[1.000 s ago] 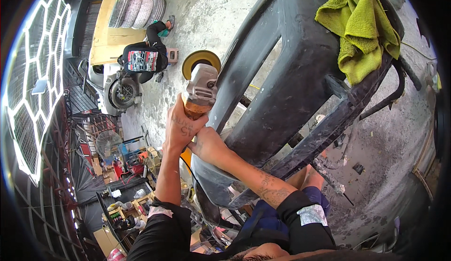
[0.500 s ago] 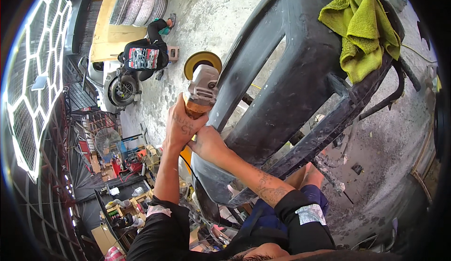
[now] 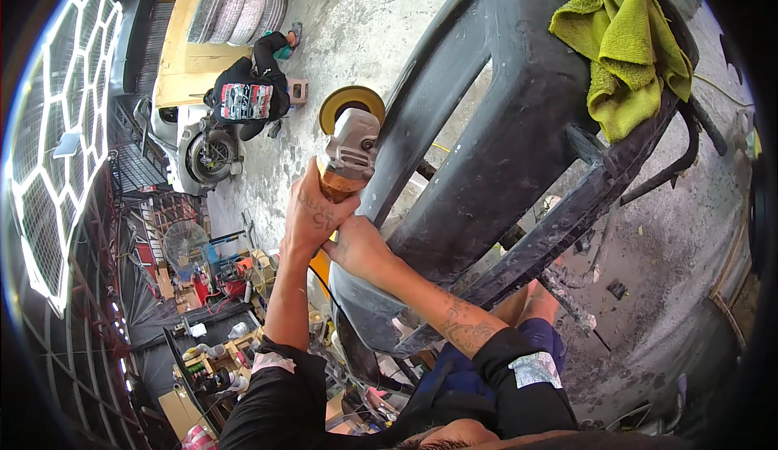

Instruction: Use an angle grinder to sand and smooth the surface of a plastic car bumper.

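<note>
An orange and grey angle grinder (image 3: 353, 146) points away from me, its round yellow-rimmed disc (image 3: 352, 93) at the far end. My left hand (image 3: 314, 211) is wrapped round its body just behind the grey metal head. Close behind it, my right hand (image 3: 356, 243) is closed on the rear of the grinder; its fingers are mostly hidden. A large dark bumper (image 3: 462, 182) with long openings stands tilted to the right of the tool. The grinder head is right beside the bumper's left edge; I cannot tell whether the disc touches it.
A yellow-green cloth (image 3: 624, 53) drapes over the bumper's far right end. Far left, another person (image 3: 247, 97) crouches by a car with an exposed wheel (image 3: 212, 156), near stacked tyres (image 3: 239, 16). A cluttered workbench (image 3: 207, 369) lies lower left. A cable (image 3: 328, 288) hangs below the grinder.
The grinder and its disc have shifted very slightly away from me and to the right. Both hands keep their hold; the bumper and cloth look the same.
</note>
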### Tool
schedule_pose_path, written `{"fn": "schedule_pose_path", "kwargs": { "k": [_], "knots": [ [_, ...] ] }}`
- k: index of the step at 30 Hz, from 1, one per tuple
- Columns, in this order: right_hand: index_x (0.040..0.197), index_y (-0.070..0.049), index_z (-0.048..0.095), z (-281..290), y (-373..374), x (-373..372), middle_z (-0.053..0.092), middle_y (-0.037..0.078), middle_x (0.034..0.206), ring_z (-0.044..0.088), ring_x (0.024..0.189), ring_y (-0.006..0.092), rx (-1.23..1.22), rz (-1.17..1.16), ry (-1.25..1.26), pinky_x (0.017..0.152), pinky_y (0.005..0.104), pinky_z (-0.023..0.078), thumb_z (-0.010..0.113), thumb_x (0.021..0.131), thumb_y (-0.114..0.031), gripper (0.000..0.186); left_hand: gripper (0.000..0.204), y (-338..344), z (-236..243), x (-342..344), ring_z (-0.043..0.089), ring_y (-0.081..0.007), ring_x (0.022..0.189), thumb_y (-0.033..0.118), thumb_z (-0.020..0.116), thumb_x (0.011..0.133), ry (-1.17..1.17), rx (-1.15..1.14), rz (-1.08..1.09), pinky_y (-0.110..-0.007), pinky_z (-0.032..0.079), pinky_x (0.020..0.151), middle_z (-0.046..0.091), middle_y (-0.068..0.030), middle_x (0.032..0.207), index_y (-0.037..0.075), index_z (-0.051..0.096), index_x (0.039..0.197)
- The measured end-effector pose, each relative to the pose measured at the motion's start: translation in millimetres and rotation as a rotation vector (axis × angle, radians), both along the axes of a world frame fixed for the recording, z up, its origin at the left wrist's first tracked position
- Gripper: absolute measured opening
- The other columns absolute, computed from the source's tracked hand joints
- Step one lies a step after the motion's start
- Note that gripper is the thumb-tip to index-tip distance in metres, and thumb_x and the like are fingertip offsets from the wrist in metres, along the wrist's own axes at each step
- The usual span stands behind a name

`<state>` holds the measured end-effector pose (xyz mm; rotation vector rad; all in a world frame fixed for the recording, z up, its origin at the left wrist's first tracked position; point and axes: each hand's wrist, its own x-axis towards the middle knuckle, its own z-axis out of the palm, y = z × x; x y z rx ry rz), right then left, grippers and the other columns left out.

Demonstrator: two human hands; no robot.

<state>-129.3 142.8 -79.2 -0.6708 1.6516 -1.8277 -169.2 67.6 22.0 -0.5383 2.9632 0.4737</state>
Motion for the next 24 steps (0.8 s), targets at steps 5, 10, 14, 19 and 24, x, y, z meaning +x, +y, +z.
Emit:
{"fn": "schedule_pose_path", "kwargs": {
  "k": [5,10,14,19,24],
  "knots": [
    [0.093,0.003,0.067,-4,-3,2,0.067,0.027,0.080,0.066,0.081,0.0467,-0.082,-0.062,-0.046,0.072,0.0530,0.053,0.077,0.081,-0.028,0.035,0.055,-2,-2,-1,0.066,-0.0491,0.089,0.023,0.084,0.066,-0.006,-0.043,-0.038,-0.049,0.052,0.078,0.071,-0.0258,0.091,-0.001,0.054,0.106],
    [0.094,0.003,0.067,-9,-5,3,0.067,0.027,0.079,0.066,0.081,0.0464,-0.048,-0.019,0.012,0.072,0.0526,0.053,0.076,0.083,-0.029,0.035,0.055,-2,-4,1,0.067,-0.0484,0.087,0.023,0.084,0.067,0.026,0.006,-0.015,-0.050,0.052,0.077,0.071,-0.0256,0.089,-0.001,0.054,0.106],
    [0.094,0.003,0.067,2,1,1,0.067,0.027,0.080,0.066,0.081,0.0463,0.056,0.073,0.028,0.072,0.0526,0.053,0.076,0.085,-0.032,0.038,0.054,-5,-4,7,0.067,-0.0477,0.087,0.022,0.084,0.068,0.043,-0.016,0.007,-0.049,0.053,0.077,0.071,-0.0256,0.090,-0.001,0.054,0.106],
    [0.094,0.002,0.068,3,1,0,0.068,0.027,0.084,0.066,0.085,0.0469,0.039,0.060,0.009,0.075,0.0539,0.052,0.075,0.086,-0.036,0.040,0.053,-4,-2,6,0.068,-0.0470,0.087,0.020,0.084,0.068,0.027,0.044,0.008,-0.048,0.053,0.077,0.072,-0.0249,0.091,0.000,0.054,0.107],
    [0.094,0.001,0.068,2,-2,2,0.068,0.027,0.085,0.065,0.086,0.0468,0.068,0.071,-0.009,0.076,0.0540,0.052,0.075,0.086,-0.035,0.038,0.053,-9,-4,8,0.068,-0.0470,0.087,0.020,0.083,0.067,0.023,0.039,0.005,-0.047,0.054,0.077,0.072,-0.0238,0.090,0.001,0.055,0.107]
  ]
}}
